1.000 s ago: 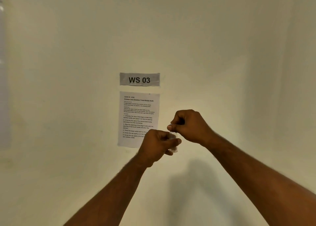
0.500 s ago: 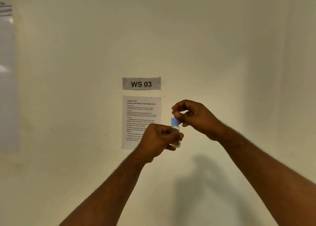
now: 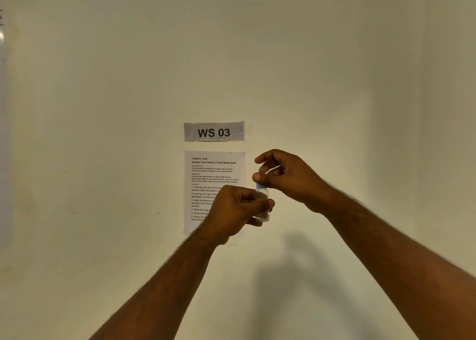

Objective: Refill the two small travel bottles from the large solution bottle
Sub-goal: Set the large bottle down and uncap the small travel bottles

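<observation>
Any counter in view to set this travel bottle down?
None in view. Only wall surrounds the hands. Left hand grips the travel bottle; right hand pinches its blue cap. Open air lies right of the instruction sheet.

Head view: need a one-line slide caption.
Left hand grips a small clear travel bottle while the right hand pinches its blue cap, before the WS 03 sign.

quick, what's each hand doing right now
Left hand: grips the small clear travel bottle, upright.
Right hand: fingertips pinch the bottle's blue cap.
</observation>
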